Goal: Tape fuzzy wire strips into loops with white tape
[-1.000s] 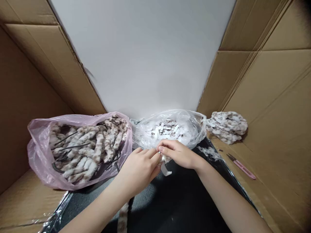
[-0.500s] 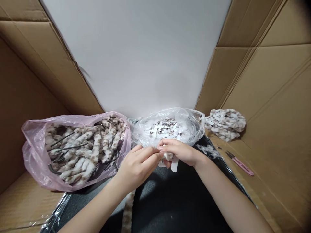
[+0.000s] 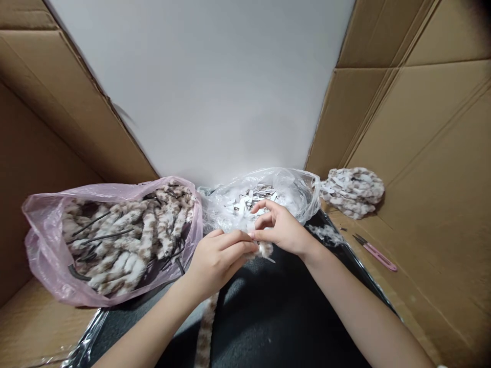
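My left hand (image 3: 220,260) is closed around a fluffy brown-and-white strip (image 3: 264,250), whose end pokes out past the fingertips. A thin white sliver shows at that end. More of the same strip hangs below my left wrist onto the black surface. Against the left fingertips rests the thumb of my right hand (image 3: 286,230), its index and middle fingers curled and apart from the thumb. A small whitish bit near these fingertips is too blurred to name. Behind the hands lies a clear plastic bag (image 3: 312,191) with many white paper-like slips (image 3: 249,197).
At left, a pink plastic bag (image 3: 42,230) holds fluffy strips with dark grey cords. A bundle of similar strips (image 3: 355,191) lies at right. Pink-handled snips (image 3: 378,255) rest on cardboard. White fluff (image 3: 328,235) sits at the black mat's (image 3: 299,317) edge. Cardboard walls stand on both sides.
The right fingers have lifted and spread from the strip's end. The white slip that dangled beneath the right hand now shows only as a thin sliver. The view has shifted slightly.
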`<move>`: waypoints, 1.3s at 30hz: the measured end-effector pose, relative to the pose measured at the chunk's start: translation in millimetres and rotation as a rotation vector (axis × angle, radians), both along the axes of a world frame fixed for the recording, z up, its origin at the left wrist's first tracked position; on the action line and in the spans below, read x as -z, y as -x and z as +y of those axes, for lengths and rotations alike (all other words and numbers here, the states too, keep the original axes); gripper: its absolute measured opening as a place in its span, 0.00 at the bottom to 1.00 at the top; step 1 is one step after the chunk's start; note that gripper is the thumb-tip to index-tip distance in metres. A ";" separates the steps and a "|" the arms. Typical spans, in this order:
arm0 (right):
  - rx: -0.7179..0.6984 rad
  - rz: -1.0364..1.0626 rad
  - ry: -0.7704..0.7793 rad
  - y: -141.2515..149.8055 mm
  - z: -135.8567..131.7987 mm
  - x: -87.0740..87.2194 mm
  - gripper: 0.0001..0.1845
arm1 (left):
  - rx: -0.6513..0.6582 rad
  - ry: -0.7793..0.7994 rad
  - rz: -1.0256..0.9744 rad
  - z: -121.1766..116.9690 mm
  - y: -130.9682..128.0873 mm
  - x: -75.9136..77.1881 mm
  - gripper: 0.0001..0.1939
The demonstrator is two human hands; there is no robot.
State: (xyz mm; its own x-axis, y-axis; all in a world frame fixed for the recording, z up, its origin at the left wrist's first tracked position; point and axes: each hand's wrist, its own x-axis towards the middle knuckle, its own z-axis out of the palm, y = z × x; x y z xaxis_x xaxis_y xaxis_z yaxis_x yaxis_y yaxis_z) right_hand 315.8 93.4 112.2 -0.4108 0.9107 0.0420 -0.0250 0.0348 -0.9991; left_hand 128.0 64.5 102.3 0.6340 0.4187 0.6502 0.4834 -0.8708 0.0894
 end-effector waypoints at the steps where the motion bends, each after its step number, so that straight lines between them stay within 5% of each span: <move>1: 0.032 -0.004 -0.038 0.6 -1.4 -1.7 0.22 | -0.004 0.038 -0.039 0.5 -0.4 1.1 0.06; 7: 0.255 -0.034 -0.279 6.9 -14.4 -8.8 0.20 | -0.070 0.161 -0.301 0.0 -2.0 5.2 0.07; 13: 0.301 -0.063 -0.436 10.2 -19.4 -7.1 0.17 | -0.061 0.403 -0.447 -1.8 -5.9 8.7 0.01; 20: 0.255 -0.015 -0.332 7.6 -22.7 -14.7 0.17 | -0.134 0.677 -0.616 -10.9 -12.0 6.8 0.08; 31: 0.265 -0.198 -0.310 9.6 -34.4 -21.5 0.15 | -0.248 0.639 -0.501 -11.4 -9.8 0.2 0.08; 39: 0.351 -0.277 -0.397 21.9 -40.8 -14.0 0.13 | -0.232 0.673 -0.146 -9.5 -7.4 -8.0 0.15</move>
State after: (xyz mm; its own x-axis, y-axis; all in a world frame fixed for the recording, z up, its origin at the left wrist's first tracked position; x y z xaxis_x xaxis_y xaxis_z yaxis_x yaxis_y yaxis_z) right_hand 293.9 52.6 126.2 -0.1323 0.9305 0.3416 0.3149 0.3663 -0.8756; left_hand 135.4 55.0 110.2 0.4065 0.8711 0.2756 0.5910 -0.4808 0.6477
